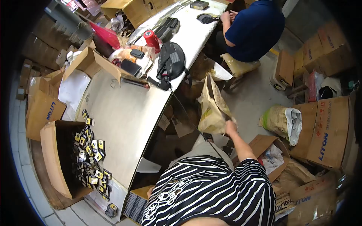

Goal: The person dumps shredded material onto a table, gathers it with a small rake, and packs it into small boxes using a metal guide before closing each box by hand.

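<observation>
My right hand is closed on the edge of a tan paper sack, which hangs over the floor in front of my legs. The sack's mouth is folded partly open; what it holds, if anything, does not show. Only a sliver of my left hand appears, mostly covered by my striped shirt. It is beside a carton filled with rows of flat grey pieces, under the table edge. The left fingers are hidden.
On the white table, many small black-and-yellow boxes spill from a tipped carton. A black bag and red flask are farther along. Another person sits at the far side. Cartons and a sack stand right.
</observation>
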The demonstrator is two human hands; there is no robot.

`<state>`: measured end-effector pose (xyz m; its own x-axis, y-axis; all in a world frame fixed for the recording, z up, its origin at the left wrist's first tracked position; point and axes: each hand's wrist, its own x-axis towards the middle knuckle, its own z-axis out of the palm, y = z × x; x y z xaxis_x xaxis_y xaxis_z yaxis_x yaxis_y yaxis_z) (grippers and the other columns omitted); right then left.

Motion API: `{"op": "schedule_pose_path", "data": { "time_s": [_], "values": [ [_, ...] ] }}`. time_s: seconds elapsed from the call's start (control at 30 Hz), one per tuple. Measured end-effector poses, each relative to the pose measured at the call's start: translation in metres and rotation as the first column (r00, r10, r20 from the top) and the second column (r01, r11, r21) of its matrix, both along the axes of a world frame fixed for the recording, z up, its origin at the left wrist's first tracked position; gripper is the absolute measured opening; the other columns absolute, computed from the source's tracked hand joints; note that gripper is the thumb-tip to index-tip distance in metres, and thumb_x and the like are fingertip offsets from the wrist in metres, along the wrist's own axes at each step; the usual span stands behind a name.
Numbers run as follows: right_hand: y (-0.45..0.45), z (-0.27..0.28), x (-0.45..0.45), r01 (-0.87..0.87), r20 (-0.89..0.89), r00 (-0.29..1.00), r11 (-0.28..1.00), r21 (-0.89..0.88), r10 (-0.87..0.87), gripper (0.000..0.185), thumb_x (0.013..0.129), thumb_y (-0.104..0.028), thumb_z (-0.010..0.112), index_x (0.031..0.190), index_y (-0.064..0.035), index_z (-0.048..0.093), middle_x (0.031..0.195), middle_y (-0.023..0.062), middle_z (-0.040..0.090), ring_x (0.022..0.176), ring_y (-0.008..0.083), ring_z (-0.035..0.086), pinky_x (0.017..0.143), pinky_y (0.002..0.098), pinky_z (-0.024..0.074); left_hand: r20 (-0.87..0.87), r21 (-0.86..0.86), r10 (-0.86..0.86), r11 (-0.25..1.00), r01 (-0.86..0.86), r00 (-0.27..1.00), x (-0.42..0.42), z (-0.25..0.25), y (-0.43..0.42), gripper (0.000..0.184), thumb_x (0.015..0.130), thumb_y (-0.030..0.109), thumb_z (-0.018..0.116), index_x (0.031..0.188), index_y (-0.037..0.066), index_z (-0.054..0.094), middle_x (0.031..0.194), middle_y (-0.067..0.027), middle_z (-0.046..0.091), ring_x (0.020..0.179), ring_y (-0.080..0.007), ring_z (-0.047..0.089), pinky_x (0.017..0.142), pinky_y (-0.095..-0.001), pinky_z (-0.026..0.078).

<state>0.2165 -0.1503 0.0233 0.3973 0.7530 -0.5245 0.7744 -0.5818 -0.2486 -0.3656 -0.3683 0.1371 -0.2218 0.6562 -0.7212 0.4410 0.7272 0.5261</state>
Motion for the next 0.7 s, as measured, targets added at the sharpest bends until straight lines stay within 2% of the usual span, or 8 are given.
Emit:
{"op": "schedule_pose_path", "data": {
  "time_s": [0.07, 0.27, 0.4, 0.47, 0.5, 0.57, 0.63, 0.7],
  "values": [
    [0.015, -0.009, 0.015, 0.298, 0.001, 0.95, 0.906, 0.299, -0.313, 0.027, 0.087, -0.02, 0.05, 0.082, 0.0012, 0.066, 0.093, 0.0248, 0.065, 0.088, 0.0424, 0.063, 0.078, 0.0509, 0.0485, -0.006, -0.006, 0.009, 1.0, -0.009, 1.0, -0.012, -0.002, -0.008, 0.024, 0.082, 0.02, 0.066, 0.09, -0.002, 0.065, 0.078, -0.0055, 0.065, 0.072, -0.012, 0.058, 0.064, -0.0272, 0.047],
    [0.043, 0.13, 0.077, 0.025, 0.086, 0.991, 0.762, 0.648, -0.105, 0.023, 0.075, -0.006, 0.049, 0.085, -0.0013, 0.069, 0.086, 0.025, 0.064, 0.082, 0.044, 0.061, 0.071, 0.0477, 0.0498, -0.053, -0.075, 0.024, 0.997, -0.028, 0.998, -0.055, -0.037, -0.057, 0.023, 0.083, 0.021, 0.065, 0.086, -0.002, 0.065, 0.075, -0.0039, 0.064, 0.068, -0.011, 0.057, 0.061, -0.027, 0.046],
    [0.031, 0.27, 0.097, 0.193, -0.115, 0.98, 0.65, 0.735, -0.161, 0.034, 0.072, 0.006, 0.041, 0.095, 0.0068, 0.067, 0.078, 0.0156, 0.068, 0.074, 0.0173, 0.061, 0.073, 0.0314, 0.0475, -0.069, -0.089, -0.009, 0.996, 0.003, 0.998, -0.09, -0.105, -0.089, 0.023, 0.083, 0.021, 0.065, 0.084, -0.002, 0.065, 0.072, -0.0027, 0.064, 0.066, -0.0103, 0.056, 0.059, -0.0269, 0.046],
    [0.021, 0.319, 0.12, 0.142, -0.087, 0.986, 0.452, 0.881, -0.14, 0.041, 0.071, 0.011, 0.04, 0.1, 0.003, 0.068, 0.089, 0.0089, 0.068, 0.084, 0.0149, 0.062, 0.081, 0.0291, 0.0476, 0.197, 0.103, 0.159, 0.978, -0.182, 0.967, -0.038, -0.044, -0.026, 0.027, 0.088, 0.023, 0.06, 0.075, 0.0, 0.064, 0.063, -0.0011, 0.06, 0.058, -0.0083, 0.052, 0.051, -0.0261, 0.042],
    [0.017, 0.349, 0.13, 0.156, -0.127, 0.986, 0.345, 0.926, -0.105, 0.043, 0.07, 0.014, 0.04, 0.101, 0.0035, 0.068, 0.096, 0.0078, 0.067, 0.088, 0.0157, 0.062, 0.085, 0.0289, 0.047, 0.001, 0.089, 0.001, 0.996, -0.001, 1.0, 0.013, 0.03, 0.035, 0.026, 0.089, 0.023, 0.057, 0.077, 0.0, 0.063, 0.064, -0.002, 0.06, 0.057, -0.0078, 0.052, 0.051, -0.0248, 0.042],
    [0.024, 0.426, 0.134, 0.041, 0.0, 0.977, 0.19, 0.981, -0.211, 0.036, 0.078, 0.009, 0.044, 0.105, 0.004, 0.066, 0.099, 0.0097, 0.068, 0.089, 0.0168, 0.062, 0.085, 0.0282, 0.0474, 0.287, 0.105, 0.184, 0.969, -0.222, 0.94, 0.012, -0.003, 0.063, 0.019, 0.088, 0.019, 0.058, 0.09, 0.001, 0.065, 0.068, -0.0025, 0.061, 0.057, -0.0096, 0.054, 0.052, -0.024, 0.044],
    [0.027, 0.498, 0.13, -0.018, 0.02, 0.998, -0.043, 0.999, 0.058, 0.035, 0.08, 0.005, 0.046, 0.11, 0.0076, 0.063, 0.104, 0.015, 0.066, 0.088, 0.0186, 0.063, 0.082, 0.0307, 0.05, 0.166, 0.223, -0.043, 0.975, 0.005, 0.985, 0.052, 0.034, 0.129, 0.019, 0.092, 0.017, 0.056, 0.095, -0.001, 0.062, 0.072, -0.001, 0.059, 0.061, -0.0085, 0.052, 0.054, -0.0216, 0.041],
    [0.028, 0.576, 0.102, -0.252, 0.257, 0.953, -0.05, 0.966, 0.162, 0.028, 0.078, -0.007, 0.046, 0.092, 0.0086, 0.066, 0.087, 0.0174, 0.066, 0.076, 0.0232, 0.065, 0.069, 0.0338, 0.0538, 0.416, 0.309, -0.133, 0.951, -0.002, 0.9, 0.08, 0.054, 0.18, 0.02, 0.091, 0.014, 0.057, 0.104, -0.001, 0.061, 0.092, -0.0064, 0.066, 0.078, -0.0106, 0.06, 0.067, -0.0226, 0.047]
  ]
}}
